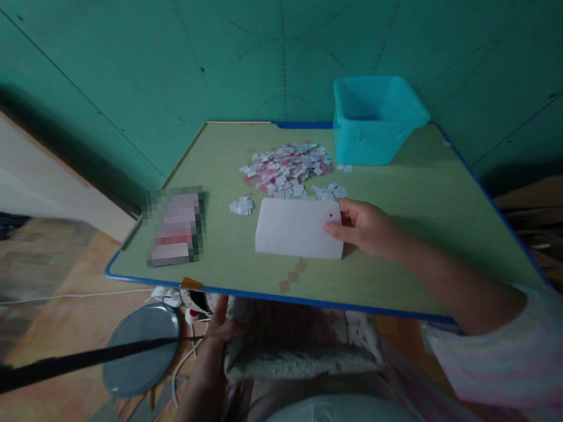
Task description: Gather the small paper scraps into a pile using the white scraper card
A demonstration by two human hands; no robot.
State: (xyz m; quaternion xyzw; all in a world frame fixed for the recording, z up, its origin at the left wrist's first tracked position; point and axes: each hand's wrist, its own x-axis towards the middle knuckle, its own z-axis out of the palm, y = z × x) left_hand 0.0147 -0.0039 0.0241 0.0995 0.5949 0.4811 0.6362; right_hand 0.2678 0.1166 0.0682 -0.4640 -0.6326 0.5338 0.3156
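My right hand (363, 226) grips the right end of a white plastic sheet (293, 230), with the thumb on top and the fingers behind. The sheet is slightly curved, has a small hole near that end, and is tilted just above the table. Behind it lies a heap of small white and pink paper pieces (291, 166). Two smaller clusters of white pieces (241, 206) lie near the sheet. My left hand (223, 328) is below the table's front edge, its fingers closed at the left side of a pale, fluffy-edged thing (302, 363) over my lap; its kind is unclear.
The blue-edged table (428, 222) stands against a green wall (243, 40). A turquoise plastic bin (374, 137) sits at the back right, a pixelated phone-like object (175, 229) at the left. On the floor are a round grey stool (140, 353) and white cables (180, 366).
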